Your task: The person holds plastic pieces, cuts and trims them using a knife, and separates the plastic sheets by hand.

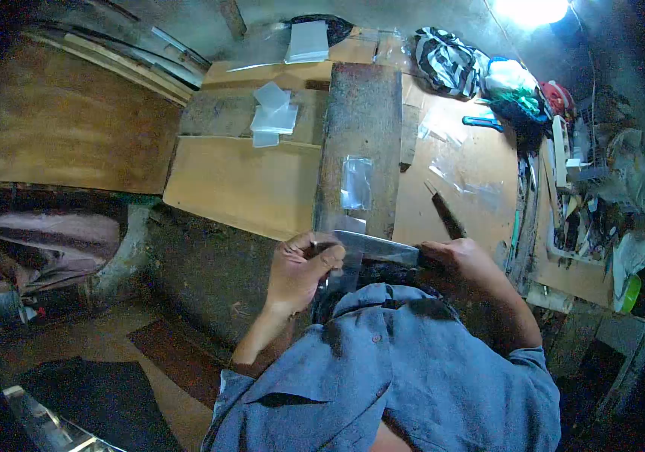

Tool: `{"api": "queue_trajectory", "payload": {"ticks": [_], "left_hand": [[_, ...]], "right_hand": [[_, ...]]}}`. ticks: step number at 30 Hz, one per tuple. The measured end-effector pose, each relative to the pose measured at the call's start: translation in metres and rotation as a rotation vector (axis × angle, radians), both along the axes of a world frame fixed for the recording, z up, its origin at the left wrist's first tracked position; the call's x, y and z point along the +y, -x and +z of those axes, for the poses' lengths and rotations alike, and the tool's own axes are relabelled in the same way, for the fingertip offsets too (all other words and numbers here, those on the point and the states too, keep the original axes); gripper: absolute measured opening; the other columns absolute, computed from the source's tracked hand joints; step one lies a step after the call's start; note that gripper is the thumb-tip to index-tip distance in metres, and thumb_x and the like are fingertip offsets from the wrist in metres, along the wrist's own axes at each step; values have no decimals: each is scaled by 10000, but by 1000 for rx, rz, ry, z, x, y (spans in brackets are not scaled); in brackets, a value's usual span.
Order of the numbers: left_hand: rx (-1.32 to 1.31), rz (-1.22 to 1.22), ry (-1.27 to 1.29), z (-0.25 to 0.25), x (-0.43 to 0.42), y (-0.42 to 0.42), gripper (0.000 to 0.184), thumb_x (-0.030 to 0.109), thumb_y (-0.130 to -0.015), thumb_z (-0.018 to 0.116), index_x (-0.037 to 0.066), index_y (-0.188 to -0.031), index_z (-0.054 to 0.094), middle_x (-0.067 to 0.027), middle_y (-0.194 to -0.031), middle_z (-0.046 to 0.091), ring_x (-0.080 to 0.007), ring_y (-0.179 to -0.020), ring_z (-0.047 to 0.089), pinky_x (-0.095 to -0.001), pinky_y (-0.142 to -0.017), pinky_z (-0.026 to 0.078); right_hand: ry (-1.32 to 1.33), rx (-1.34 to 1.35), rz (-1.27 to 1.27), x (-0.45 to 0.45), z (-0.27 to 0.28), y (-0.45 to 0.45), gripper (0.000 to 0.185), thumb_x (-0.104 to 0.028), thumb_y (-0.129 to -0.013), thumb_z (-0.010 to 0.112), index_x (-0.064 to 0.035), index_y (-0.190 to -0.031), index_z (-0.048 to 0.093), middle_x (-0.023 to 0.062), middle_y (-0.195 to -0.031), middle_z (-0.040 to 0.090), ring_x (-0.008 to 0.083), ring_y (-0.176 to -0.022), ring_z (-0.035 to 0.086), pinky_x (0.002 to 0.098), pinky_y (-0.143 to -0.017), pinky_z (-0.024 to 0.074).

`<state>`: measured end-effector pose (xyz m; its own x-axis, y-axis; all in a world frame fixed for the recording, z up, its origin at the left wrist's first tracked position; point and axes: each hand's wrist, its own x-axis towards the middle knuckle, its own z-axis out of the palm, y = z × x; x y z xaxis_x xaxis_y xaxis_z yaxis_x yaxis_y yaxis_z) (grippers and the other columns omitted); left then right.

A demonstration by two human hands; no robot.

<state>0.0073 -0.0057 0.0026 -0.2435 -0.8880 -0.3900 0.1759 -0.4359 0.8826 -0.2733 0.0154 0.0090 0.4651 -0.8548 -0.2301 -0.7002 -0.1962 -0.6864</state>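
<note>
My right hand (462, 260) is closed around the dark handle of a knife, close to my body at the table's front edge. The knife's broad blade (383, 247) points left toward my other hand. My left hand (301, 273) is closed, thumb against fingers, on a clear plastic sheet (352, 264) beside the blade tip. Whether blade and sheet touch, I cannot tell. Just beyond, a clear plastic piece (356, 183) lies on a dark wooden board (364, 113). A two-pronged tool with a dark handle (449, 216) rests beyond my right hand.
Loose plastic squares (273, 120) lie to the left of the board, and a plastic stack (307, 41) stands at the back. On the right are a blue cutter (481, 121), plastic scraps (481, 192), a striped bag (447, 64) and a cluttered basket (579, 226).
</note>
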Motion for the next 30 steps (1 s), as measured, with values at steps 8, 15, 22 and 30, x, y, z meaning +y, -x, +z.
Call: {"api": "queue_trajectory", "payload": {"ticks": [8,15,22,30], "left_hand": [[-86,-150,-28,-5,3,13,135,142,-773,722,30,-834,678,-48,-803,678,-99,-687,611,-252,-649,490],[-290,-534,-148,-2,5,11,203,223,-789,716,34,-860,695,-1,-806,662,-70,-726,567,-235,-657,461],[-108,-482,-9,-17,7,-3,131,147,-782,709,44,-859,682,-1,-777,650,-71,-709,568,-231,-655,463],[-203,-75,154,-40,8,29,127,119,-792,693,29,-880,675,-35,-772,656,-103,-719,587,-259,-672,481]], "right_hand": [[-131,48,117,-12,-5,-10,285,-257,-777,653,-82,-992,586,165,-759,623,365,-669,605,423,-592,488],[-70,8,201,-22,-16,-10,300,-278,-776,659,-81,-991,589,149,-797,630,352,-697,612,425,-602,490],[-9,133,-281,-37,5,10,279,-182,-774,703,-59,-992,580,108,-767,631,182,-665,619,305,-601,491],[-511,-940,-385,-9,-20,-51,297,-61,-747,710,-21,-1008,575,44,-861,620,106,-782,585,240,-678,467]]}}
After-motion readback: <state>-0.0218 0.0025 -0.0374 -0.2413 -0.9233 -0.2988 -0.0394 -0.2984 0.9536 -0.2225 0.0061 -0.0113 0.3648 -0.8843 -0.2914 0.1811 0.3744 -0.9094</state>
